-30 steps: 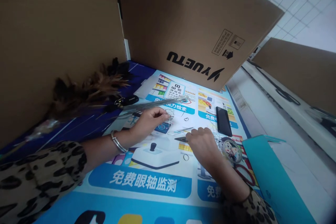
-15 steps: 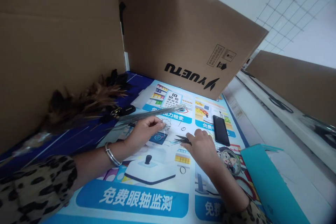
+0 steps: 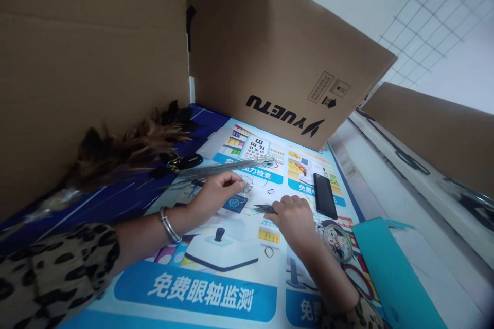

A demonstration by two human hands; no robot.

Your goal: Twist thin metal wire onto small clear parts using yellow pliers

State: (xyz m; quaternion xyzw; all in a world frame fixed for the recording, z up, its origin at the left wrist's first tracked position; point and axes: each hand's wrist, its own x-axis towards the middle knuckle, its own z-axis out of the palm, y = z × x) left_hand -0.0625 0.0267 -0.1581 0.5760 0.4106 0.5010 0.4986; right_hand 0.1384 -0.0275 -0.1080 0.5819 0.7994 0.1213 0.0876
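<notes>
My left hand (image 3: 218,191) rests on a printed poster (image 3: 216,288), fingers pinched on a thin wire piece (image 3: 246,185) that is too small to name. A silver bangle (image 3: 169,223) circles that wrist. My right hand (image 3: 293,216) is closed around a small dark tool (image 3: 264,209) whose tips point left toward my left hand. A bundle of thin metal wires (image 3: 227,166) lies just beyond my left hand. Small black rings (image 3: 271,191) lie on the poster nearby.
Large cardboard panels (image 3: 278,51) stand along the back and left. A feather duster (image 3: 123,149) lies at the left with a black key fob (image 3: 191,160). A black phone (image 3: 324,195), a round cartoon item (image 3: 338,241) and a teal folder (image 3: 393,272) lie to the right.
My right hand lifted the dark tool off the poster and brought it slightly closer to my left hand. The view shifted a little; my left hand stayed in its pinch.
</notes>
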